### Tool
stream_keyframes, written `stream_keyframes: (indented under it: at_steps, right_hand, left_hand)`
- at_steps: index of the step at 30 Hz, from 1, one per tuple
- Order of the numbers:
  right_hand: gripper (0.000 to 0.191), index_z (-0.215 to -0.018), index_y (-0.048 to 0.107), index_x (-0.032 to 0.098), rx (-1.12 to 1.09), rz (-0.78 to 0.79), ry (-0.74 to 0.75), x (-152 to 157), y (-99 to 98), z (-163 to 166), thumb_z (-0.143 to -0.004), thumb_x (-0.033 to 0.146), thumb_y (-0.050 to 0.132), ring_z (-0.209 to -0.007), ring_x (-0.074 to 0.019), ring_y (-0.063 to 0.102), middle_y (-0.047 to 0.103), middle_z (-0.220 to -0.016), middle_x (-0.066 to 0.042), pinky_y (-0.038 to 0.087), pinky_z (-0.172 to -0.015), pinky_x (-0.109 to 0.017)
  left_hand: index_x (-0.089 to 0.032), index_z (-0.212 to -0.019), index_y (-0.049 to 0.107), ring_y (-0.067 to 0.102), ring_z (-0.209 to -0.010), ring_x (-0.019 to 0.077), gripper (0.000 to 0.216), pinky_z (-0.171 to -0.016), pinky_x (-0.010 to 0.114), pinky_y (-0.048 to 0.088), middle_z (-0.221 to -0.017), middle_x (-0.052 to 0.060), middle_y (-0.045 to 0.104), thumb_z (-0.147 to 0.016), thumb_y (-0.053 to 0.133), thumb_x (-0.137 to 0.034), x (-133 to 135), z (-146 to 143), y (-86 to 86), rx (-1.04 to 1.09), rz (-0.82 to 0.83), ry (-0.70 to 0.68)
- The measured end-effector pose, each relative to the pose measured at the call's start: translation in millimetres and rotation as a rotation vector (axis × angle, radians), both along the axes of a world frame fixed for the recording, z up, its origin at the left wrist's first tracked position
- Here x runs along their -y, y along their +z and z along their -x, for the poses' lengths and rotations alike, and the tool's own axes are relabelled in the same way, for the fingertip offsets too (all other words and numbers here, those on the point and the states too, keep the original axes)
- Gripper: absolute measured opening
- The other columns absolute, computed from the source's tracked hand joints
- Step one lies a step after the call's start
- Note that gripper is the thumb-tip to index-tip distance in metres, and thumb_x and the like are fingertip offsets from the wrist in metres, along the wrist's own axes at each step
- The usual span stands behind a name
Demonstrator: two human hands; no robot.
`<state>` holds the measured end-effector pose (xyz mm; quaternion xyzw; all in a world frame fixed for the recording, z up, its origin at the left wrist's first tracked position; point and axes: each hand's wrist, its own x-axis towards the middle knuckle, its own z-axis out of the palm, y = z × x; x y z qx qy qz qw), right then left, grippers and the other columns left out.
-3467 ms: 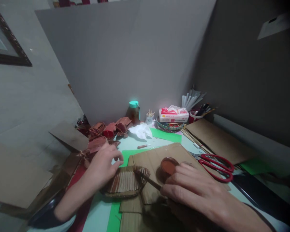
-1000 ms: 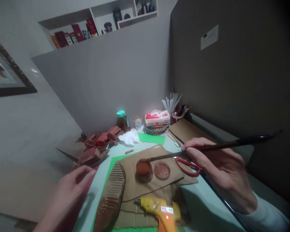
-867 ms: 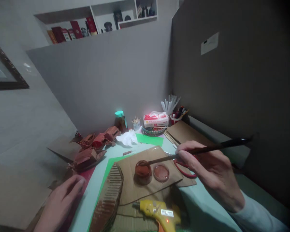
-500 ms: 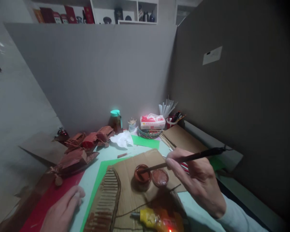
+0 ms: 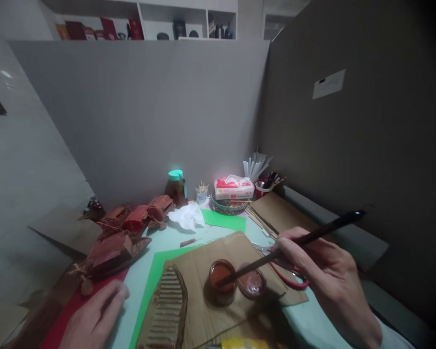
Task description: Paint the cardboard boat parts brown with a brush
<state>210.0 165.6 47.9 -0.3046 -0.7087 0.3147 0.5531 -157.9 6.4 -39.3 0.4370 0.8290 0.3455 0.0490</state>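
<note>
- Brush (image 5: 257, 263) has gone from the ridged cardboard piece (image 5: 167, 300) (3.5 s back) to the paint pot (image 5: 222, 296); left hand (image 5: 94, 315) has come off the piece and now sits further left.
- Right hand (image 5: 323, 269): fingers pinched round the brush handle, working end down inside the pot, tail end up and to the right.
- Left hand: fingers loosely curled, nothing seen in them. Out by the red sheet (image 5: 63, 312), well apart from the piece.
- Ridged piece: lying flat, left of the pot, over the edge of the green sheet (image 5: 148, 286) and the flat cardboard (image 5: 203, 254) on the table (image 5: 167, 240). Near end runs out of view.
- Done: brown colour shows on the piece only at the bottom edge of the view. Earlier frames show more brown on that near end.
- Left: ridges towards the far end look pale, no coat seen. I'd call it part-coated; can't give a share with the near end cut off.
- Paint: red-brown, pot uncapped. Shallow round lid (image 5: 254, 287) just beside it, same colour inside.
- For comparison: models (image 5: 111, 249) at far left look red-brown on every face that shows.
- Glue gun (image 5: 244, 343): only its top edge in view, neither hand on it.
</note>
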Motion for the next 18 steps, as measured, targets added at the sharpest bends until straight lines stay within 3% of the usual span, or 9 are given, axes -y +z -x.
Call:
stream_keyframes:
  at_steps: [2, 4, 6, 9, 12, 18]
  right_hand:
    - [0.022, -0.079, 0.071, 0.025, -0.027, 0.017, -0.027, -2.7, -0.7, -1.9, -0.096, 0.039, 0.065, -0.057, -0.0113, 0.063, 0.065, -0.070, 0.003, 0.049, -0.050, -0.015]
    - [0.022, -0.081, 0.071, 0.025, -0.052, 0.030, -0.044, -4.5, -1.8, -3.5, -0.095, 0.040, 0.065, -0.058, -0.0123, 0.063, 0.065, -0.071, 0.002, 0.050, -0.051, -0.017]
    - [0.024, -0.079, 0.071, 0.025, -0.069, 0.042, -0.053, -5.2, -2.6, -4.5, -0.095, 0.041, 0.065, -0.059, -0.0132, 0.064, 0.065, -0.071, 0.002, 0.051, -0.052, -0.017]
    - [0.026, -0.076, 0.069, 0.024, -0.089, 0.055, -0.063, -5.5, -2.9, -5.8, -0.095, 0.041, 0.065, -0.056, -0.0123, 0.060, 0.063, -0.067, 0.002, 0.048, -0.048, -0.017]
    - [0.026, -0.076, 0.068, 0.024, -0.110, 0.061, -0.071, -6.3, -1.9, -6.9, -0.096, 0.041, 0.063, -0.053, -0.0110, 0.057, 0.062, -0.065, 0.002, 0.046, -0.046, -0.017]
    - [0.021, -0.076, 0.068, 0.024, -0.124, 0.063, -0.018, -3.9, 0.3, -4.1, -0.094, 0.035, 0.065, -0.057, -0.0114, 0.063, 0.063, -0.066, 0.003, 0.052, -0.052, -0.016]
  left_hand:
    - [-0.028, -0.076, 0.066, 0.073, -0.091, 0.0300, 0.037, -0.075, 0.037, 0.057, -0.086, 0.003, 0.079, -0.087, 0.042, -0.053, -25.9, 0.0, 23.4, -0.055, 0.126, -0.143]
    - [-0.027, -0.072, 0.063, 0.070, -0.081, 0.0269, 0.032, -0.070, 0.034, 0.054, -0.072, 0.001, 0.074, -0.085, 0.047, -0.051, -58.6, -1.1, 42.9, -0.107, 0.138, -0.219]
    - [-0.024, -0.079, 0.063, 0.066, -0.076, 0.0233, 0.029, -0.073, 0.035, 0.051, -0.074, 0.000, 0.069, -0.089, 0.048, -0.047, -94.7, -2.8, 53.6, -0.153, 0.139, -0.277]
    - [-0.019, -0.093, 0.063, 0.066, -0.079, 0.0199, 0.018, -0.080, 0.039, 0.052, -0.083, 0.001, 0.068, -0.094, 0.056, -0.034, -147.0, -6.3, 54.3, -0.170, 0.159, -0.288]
    - [-0.016, -0.113, 0.062, 0.066, -0.075, 0.0174, 0.028, -0.075, 0.038, 0.056, -0.090, 0.002, 0.069, -0.099, 0.055, -0.039, -187.7, -10.5, 47.7, -0.161, 0.194, -0.269]
    - [-0.017, -0.122, 0.062, 0.068, -0.100, 0.0240, 0.034, -0.090, 0.048, 0.056, -0.113, 0.008, 0.070, -0.095, 0.063, -0.038, -226.4, -15.7, 35.4, -0.327, 0.301, -0.338]
